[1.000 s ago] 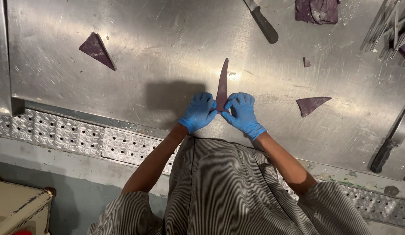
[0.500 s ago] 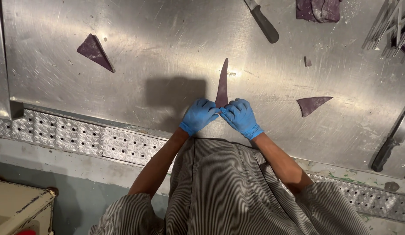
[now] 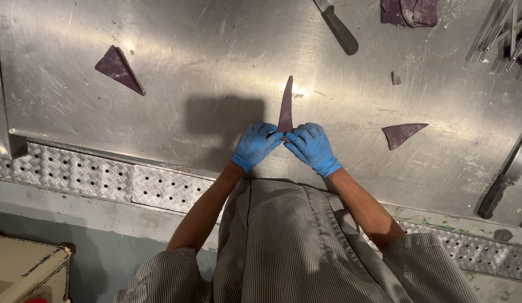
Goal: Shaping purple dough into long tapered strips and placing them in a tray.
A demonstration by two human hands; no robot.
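1. Brushed stainless steel makes up the surface (image 3: 160,101), scratched and shiny, with a perforated tread strip along its near edge.
2. At the centre lies a narrow purple dough strip (image 3: 285,104), tapering to a point at its far end, with its wide near end under the fingers.
3. Left hand (image 3: 255,146), in a blue glove, has its fingers closed narrowly, pinching the strip's near end from the left.
4. Right hand (image 3: 312,147), also blue-gloved, pinches the same end from the right, fingertips almost meeting the other hand's.
5. Thin, soft and limp by its look, the strip would likely stretch or tear if pulled; the thicker near end seems the safest hold.
6. Other purple dough triangles lie far left (image 3: 118,68) and to the right (image 3: 402,133), well apart from the hands.
7. A dark-handled knife (image 3: 338,28) rests at the far edge, a folded dough lump (image 3: 410,11) beside it, and another dark-handled tool (image 3: 502,185) at the right.
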